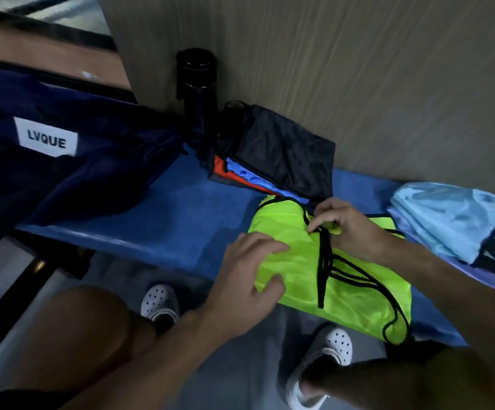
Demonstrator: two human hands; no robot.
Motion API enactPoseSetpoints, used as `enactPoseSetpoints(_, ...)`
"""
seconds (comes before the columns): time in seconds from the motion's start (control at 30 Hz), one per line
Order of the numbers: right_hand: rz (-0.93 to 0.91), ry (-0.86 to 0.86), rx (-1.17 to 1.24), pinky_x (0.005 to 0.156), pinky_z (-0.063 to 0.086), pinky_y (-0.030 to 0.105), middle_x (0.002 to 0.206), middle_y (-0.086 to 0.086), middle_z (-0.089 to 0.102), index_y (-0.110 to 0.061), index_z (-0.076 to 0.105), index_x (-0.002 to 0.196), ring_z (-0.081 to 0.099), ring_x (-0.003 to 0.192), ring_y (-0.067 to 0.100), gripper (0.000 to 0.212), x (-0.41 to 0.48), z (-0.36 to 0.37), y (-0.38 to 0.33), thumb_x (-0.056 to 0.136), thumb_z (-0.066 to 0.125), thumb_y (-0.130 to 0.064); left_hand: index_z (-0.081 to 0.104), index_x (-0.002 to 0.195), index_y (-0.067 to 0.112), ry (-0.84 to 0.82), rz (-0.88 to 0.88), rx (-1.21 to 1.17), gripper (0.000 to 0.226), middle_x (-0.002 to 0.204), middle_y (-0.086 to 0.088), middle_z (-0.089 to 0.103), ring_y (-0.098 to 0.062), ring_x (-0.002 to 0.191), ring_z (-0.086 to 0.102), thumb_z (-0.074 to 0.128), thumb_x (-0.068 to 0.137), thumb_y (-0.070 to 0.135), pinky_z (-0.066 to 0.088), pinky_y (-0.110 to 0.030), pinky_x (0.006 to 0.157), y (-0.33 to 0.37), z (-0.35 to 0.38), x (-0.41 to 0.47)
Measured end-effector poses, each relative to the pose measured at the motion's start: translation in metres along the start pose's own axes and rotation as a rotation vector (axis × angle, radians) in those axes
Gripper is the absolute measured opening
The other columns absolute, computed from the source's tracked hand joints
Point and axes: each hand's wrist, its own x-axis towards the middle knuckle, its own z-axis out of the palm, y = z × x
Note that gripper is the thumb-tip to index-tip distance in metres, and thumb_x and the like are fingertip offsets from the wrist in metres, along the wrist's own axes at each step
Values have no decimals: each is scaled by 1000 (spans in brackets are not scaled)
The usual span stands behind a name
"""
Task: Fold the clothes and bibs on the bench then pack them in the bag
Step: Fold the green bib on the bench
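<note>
Head view: blue table (pixel 166 226) set along a grey wall (pixel 358 69). Far left, a navy bag (pixel 71 173) with a white LVQUE label, slumped on the table. Black bottle (pixel 197 84) upright against the wall, just beside a folded stack (pixel 284 155): dark garment on top, blue and orange layers under it. Light blue pile (pixel 453 220) at the right end. White clogs (pixel 160 300) on the floor below.

Neon yellow bib (pixel 352 291), black trim, lies between stack and pile, its near side overhanging the table's front. Left hand (pixel 246 270) rests on its left part, fingers spread, nearly straight. Right hand (pixel 341 223): fingers curled, pinching the bib's black trim near its far edge
</note>
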Motion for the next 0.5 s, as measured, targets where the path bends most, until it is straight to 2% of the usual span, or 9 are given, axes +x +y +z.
enactPoseSetpoints(0.1,47,13,-43,92,32,27,111,2,52,-38,72,94,46,108,25,43,-11,3,8,74,81,-1,67,119,20,56,-15,253,39,127,6,55,-17,120,50,55,88,39,39,-42,99,-14,6,12)
enactPoseSetpoints(0.2,72,13,-60,92,26,19,116,1,50,-32,73,105,40,110,21,45,-18,3,8,78,74,4,61,132,23,-65,-6,392,50,148,4,46,-17,136,42,50,92,51,37,-44,107,-32,13,18)
enactPoseSetpoints(0.3,84,17,-50,100,29,25,117,-2,49,-29,73,110,40,112,24,50,-22,3,9,79,64,9,49,143,28,-170,14,482,62,161,4,28,-18,147,27,49,89,58,31,-43,111,-41,17,17)
enactPoseSetpoints(0.37,89,39,-38,108,29,37,118,-6,47,-29,74,109,39,115,23,47,-25,4,10,83,59,7,41,148,31,-222,21,543,68,165,5,19,-18,150,19,47,88,62,27,-44,114,-42,17,17)
enactPoseSetpoints(0.43,100,70,-25,110,25,43,121,-9,46,-30,74,109,35,119,20,35,-29,7,9,90,58,-6,37,150,32,-253,30,590,72,166,4,14,-19,152,15,44,87,64,26,-46,116,-42,16,18)
enactPoseSetpoints(0.5,112,96,-67,108,23,42,128,-8,46,-34,71,113,32,124,18,22,-33,12,7,93,62,-37,36,151,32,-282,34,614,74,166,4,11,-20,152,12,43,86,65,25,-47,117,-41,16,19)
